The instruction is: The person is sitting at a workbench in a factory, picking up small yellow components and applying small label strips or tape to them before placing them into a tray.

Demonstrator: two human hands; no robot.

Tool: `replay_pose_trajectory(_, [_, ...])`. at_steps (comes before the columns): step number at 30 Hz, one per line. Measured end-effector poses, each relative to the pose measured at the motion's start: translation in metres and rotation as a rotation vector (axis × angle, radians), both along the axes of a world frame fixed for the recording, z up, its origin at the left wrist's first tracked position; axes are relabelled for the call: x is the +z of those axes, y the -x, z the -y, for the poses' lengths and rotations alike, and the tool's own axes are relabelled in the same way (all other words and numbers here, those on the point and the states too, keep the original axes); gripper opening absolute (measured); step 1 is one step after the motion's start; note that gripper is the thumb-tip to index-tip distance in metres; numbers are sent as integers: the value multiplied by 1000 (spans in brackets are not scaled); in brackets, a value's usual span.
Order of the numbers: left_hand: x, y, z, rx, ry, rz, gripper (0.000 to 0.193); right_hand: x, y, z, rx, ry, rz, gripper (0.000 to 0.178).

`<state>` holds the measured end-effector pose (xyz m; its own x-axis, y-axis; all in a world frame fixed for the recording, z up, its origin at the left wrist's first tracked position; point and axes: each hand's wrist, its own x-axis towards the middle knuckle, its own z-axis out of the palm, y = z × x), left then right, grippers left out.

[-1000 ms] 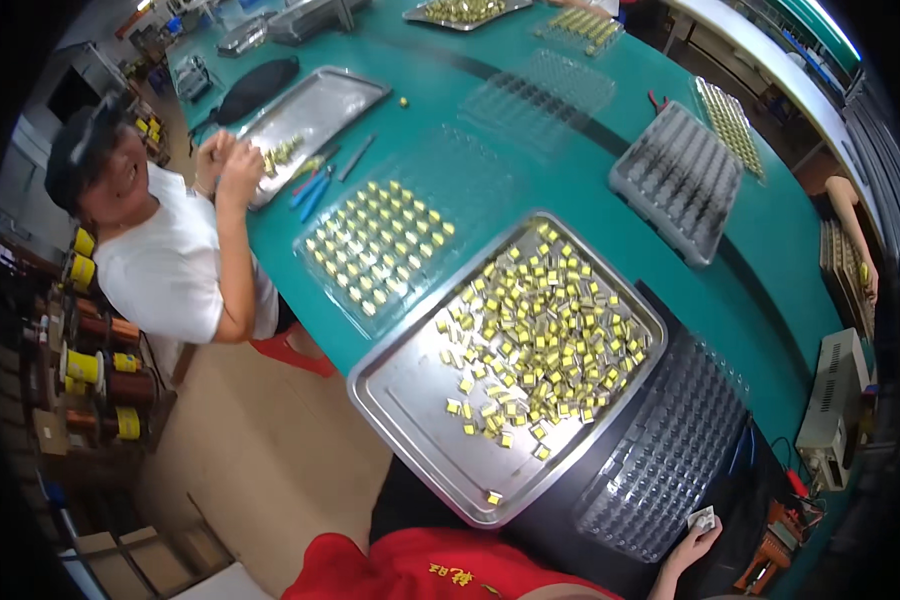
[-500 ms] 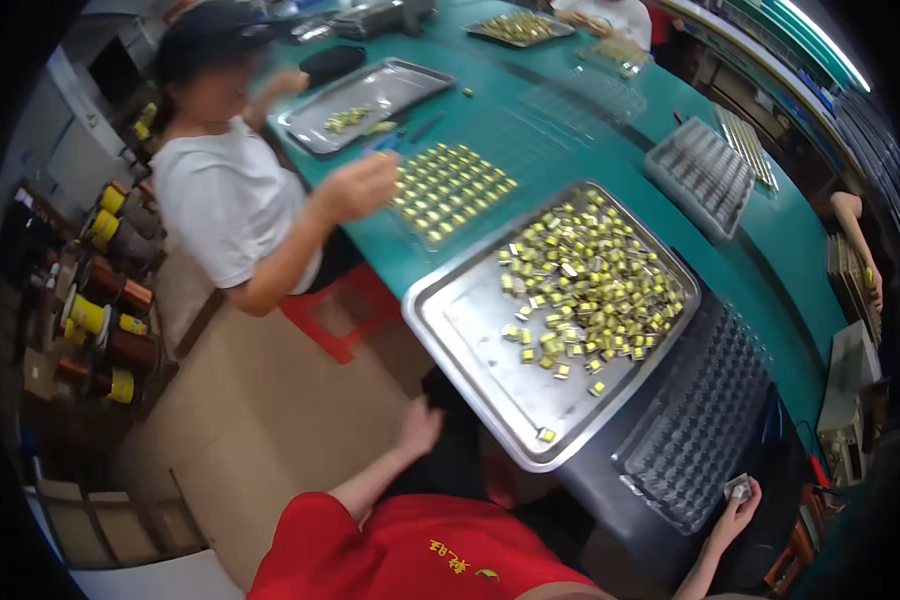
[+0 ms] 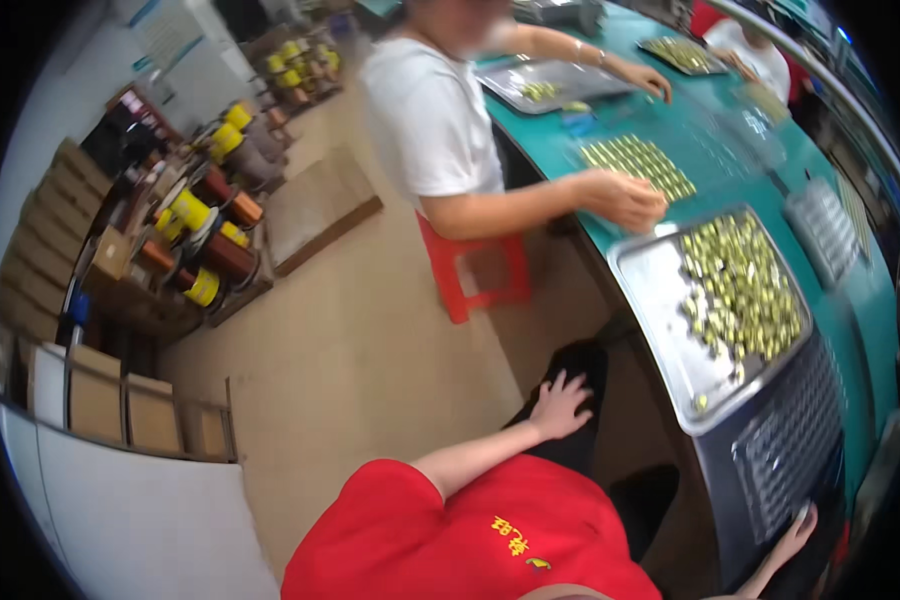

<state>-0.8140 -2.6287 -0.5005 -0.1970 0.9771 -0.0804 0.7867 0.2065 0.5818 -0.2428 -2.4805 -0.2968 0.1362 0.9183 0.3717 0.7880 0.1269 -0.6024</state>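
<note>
My left hand (image 3: 560, 408) lies on my thigh, fingers spread and holding nothing. At the lower right, beside the table's near edge, my right hand (image 3: 794, 535) has its fingers closed around a small whitish piece (image 3: 803, 512), blurred and mostly hidden. Close to that hand is a clear plastic tray with rows of pockets (image 3: 785, 450), lying on a dark mat. Beyond it stands a steel tray (image 3: 665, 330) holding a heap of small yellow-and-silver parts (image 3: 740, 285); one part sits apart near its front corner.
To the left a co-worker in white reaches one hand (image 3: 620, 198) over the steel tray's far corner, beside rows of yellow parts (image 3: 640, 165). Their red stool (image 3: 480, 270) stands on the floor. A grey pocketed tray (image 3: 825, 230) lies at the right. Wire spools (image 3: 190, 210) line the left.
My view has swung left, so the table sits further right. My left hand now shows fully, spread on the thigh. My right hand stays low by the pocketed tray.
</note>
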Motion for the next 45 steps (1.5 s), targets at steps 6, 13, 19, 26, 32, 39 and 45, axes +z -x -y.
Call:
replay_pose_trajectory(6, [12,42,-35,-48,-228,91,35,32,101,-11,-21,-10,75,31])
replay_pose_trajectory(13, [0,74,-62,-58,-205,140,40,19,133,-60,-78,-212,471,19])
replay_pose_trajectory(19, [2,62,-78,-309,-177,46,43,16,138,-59,-407,-62,780,30])
replay_pose_trajectory(26, [24,80,-69,-472,-20,153,47,-11,163,-113,-339,-91,600,30])
replay_pose_trajectory(32, [57,81,-2,-319,-10,274,47,-2,164,-102,-62,-239,687,35])
replay_pose_trajectory(39, [88,114,36,98,-205,759,30,-15,189,-108,163,-134,654,33])
replay_pose_trajectory(45, [200,58,-26,-68,-598,167,29,-8,193,-116,192,-112,586,26])
